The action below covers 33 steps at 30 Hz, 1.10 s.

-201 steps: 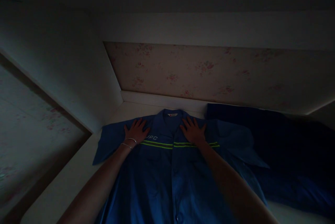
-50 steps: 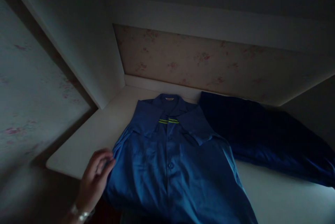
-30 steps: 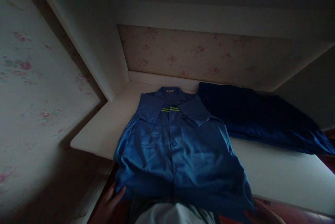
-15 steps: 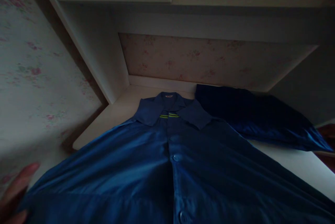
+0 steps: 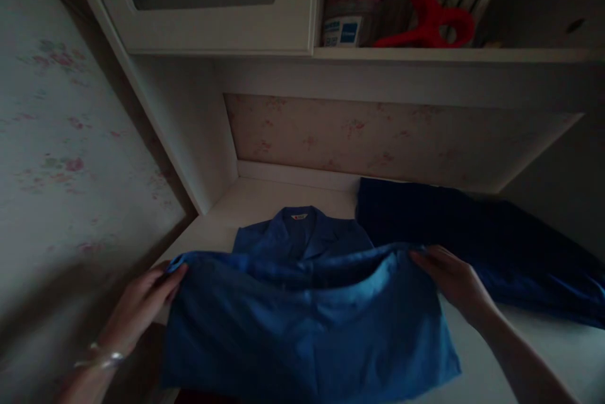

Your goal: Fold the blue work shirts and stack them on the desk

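Observation:
A blue short-sleeved work shirt [image 5: 302, 334] is held up in front of me by its bottom edge, which sags open between my hands. My left hand [image 5: 142, 303] pinches one corner of that edge, a bracelet on its wrist. At the opposite corner, the fingers of my right hand [image 5: 451, 275] are closed on the cloth. Farther back, the shirt's collar [image 5: 299, 224] with a small white label lies flat on the white desk [image 5: 222, 205]. The raised cloth hides the sleeve ends and the middle of the shirt.
Dark blue folded cloth [image 5: 449, 227] lies on the right of the desk, along the back. Overhead, a shelf [image 5: 425, 55] carries a red clamp-like object [image 5: 432, 16] and a labelled tub [image 5: 345, 29]. A cabinet door [image 5: 217, 29] is beside it. Floral wallpaper [image 5: 61, 158] covers the left wall.
Both hands have come into fuller view, gripping the shirt's bottom edge and lifting it toward the collar. Before, the shirt lay spread out and only my left fingers showed. The view has tilted up.

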Each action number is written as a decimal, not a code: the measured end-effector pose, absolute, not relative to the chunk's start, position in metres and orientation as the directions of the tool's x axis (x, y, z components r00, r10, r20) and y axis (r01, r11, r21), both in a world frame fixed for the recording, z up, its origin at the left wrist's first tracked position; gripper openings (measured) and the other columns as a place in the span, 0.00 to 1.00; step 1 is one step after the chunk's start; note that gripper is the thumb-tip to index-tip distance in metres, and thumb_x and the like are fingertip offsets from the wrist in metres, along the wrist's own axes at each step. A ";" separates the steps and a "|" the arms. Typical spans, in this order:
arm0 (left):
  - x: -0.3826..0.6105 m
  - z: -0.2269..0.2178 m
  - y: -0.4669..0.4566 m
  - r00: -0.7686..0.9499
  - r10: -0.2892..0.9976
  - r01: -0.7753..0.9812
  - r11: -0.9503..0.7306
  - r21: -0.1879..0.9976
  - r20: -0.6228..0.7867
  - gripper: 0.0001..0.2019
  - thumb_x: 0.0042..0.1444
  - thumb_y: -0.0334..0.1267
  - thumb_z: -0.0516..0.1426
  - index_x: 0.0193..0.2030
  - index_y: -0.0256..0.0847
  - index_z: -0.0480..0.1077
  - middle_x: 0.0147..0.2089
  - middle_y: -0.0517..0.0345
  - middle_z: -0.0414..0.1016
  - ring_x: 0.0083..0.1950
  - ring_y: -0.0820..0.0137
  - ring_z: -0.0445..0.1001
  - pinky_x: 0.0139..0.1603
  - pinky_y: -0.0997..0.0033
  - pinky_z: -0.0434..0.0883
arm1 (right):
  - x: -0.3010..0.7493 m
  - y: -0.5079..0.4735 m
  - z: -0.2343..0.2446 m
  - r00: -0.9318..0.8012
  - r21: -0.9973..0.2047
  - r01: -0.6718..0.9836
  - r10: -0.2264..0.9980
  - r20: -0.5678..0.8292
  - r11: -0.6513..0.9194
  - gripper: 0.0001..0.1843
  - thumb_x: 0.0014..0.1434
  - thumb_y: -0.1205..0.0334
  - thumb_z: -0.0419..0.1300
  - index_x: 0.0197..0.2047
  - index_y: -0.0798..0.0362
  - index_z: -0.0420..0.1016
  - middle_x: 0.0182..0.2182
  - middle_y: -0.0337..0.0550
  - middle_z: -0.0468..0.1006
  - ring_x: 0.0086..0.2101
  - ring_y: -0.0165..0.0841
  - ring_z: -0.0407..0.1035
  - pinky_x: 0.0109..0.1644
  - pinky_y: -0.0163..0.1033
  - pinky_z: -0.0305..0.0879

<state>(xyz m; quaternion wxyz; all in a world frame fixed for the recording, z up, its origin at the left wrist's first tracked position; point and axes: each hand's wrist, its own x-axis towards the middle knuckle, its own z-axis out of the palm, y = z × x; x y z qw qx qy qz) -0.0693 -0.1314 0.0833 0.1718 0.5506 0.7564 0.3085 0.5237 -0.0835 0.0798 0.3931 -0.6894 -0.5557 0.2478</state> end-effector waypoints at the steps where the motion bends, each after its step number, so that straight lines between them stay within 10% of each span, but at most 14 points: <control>1: -0.067 0.084 -0.107 -0.297 0.953 0.761 0.193 0.619 0.068 0.24 0.54 0.63 0.51 0.31 0.44 0.73 0.28 0.59 0.76 0.33 0.63 0.76 0.34 0.66 0.71 | 0.516 -0.050 0.078 0.233 -0.764 0.638 0.970 0.068 -0.099 0.20 0.51 0.38 0.61 0.31 0.47 0.77 0.32 0.45 0.75 0.33 0.40 0.70 0.36 0.43 0.68; 9: -0.048 0.064 0.074 -0.328 0.942 0.835 0.258 0.487 0.063 0.25 0.56 0.58 0.45 0.27 0.42 0.72 0.34 0.46 0.78 0.41 0.56 0.77 0.43 0.62 0.70 | 0.465 0.137 0.061 0.188 -0.510 0.849 0.981 0.047 -0.138 0.18 0.63 0.49 0.52 0.41 0.54 0.76 0.48 0.61 0.75 0.53 0.51 0.68 0.58 0.54 0.60; 15: -0.057 0.033 0.056 -0.354 0.929 0.726 0.347 0.594 -0.109 0.27 0.54 0.56 0.53 0.49 0.34 0.73 0.48 0.41 0.79 0.50 0.54 0.77 0.52 0.60 0.71 | 0.467 0.126 0.032 0.150 -0.493 0.842 0.972 -0.181 -0.221 0.31 0.63 0.50 0.53 0.63 0.62 0.62 0.57 0.65 0.70 0.56 0.50 0.67 0.60 0.52 0.59; 20: -0.059 0.032 -0.027 -0.116 0.842 0.224 0.539 0.812 -0.527 0.27 0.50 0.59 0.59 0.49 0.41 0.74 0.50 0.49 0.80 0.48 0.60 0.79 0.49 0.64 0.75 | 0.504 0.063 0.022 0.009 -0.683 0.668 0.921 -0.389 -0.295 0.38 0.59 0.40 0.56 0.66 0.52 0.59 0.60 0.53 0.69 0.53 0.43 0.70 0.57 0.46 0.65; 23: -0.039 0.039 -0.046 0.031 0.747 -0.086 0.664 0.742 -0.664 0.24 0.46 0.53 0.65 0.47 0.40 0.76 0.49 0.50 0.80 0.49 0.59 0.79 0.54 0.64 0.73 | 0.504 0.050 0.021 -0.061 -0.775 0.531 0.897 -0.438 -0.342 0.44 0.58 0.37 0.57 0.70 0.47 0.49 0.60 0.52 0.69 0.52 0.43 0.71 0.54 0.46 0.69; 33: 0.025 0.030 -0.015 -0.085 0.806 -0.081 0.580 0.811 -0.585 0.22 0.49 0.38 0.66 0.52 0.38 0.72 0.43 0.46 0.82 0.43 0.57 0.81 0.46 0.57 0.78 | 0.461 0.058 0.024 0.119 -0.841 0.267 0.882 -0.456 -0.471 0.41 0.59 0.49 0.60 0.70 0.52 0.48 0.62 0.56 0.66 0.50 0.41 0.72 0.52 0.44 0.71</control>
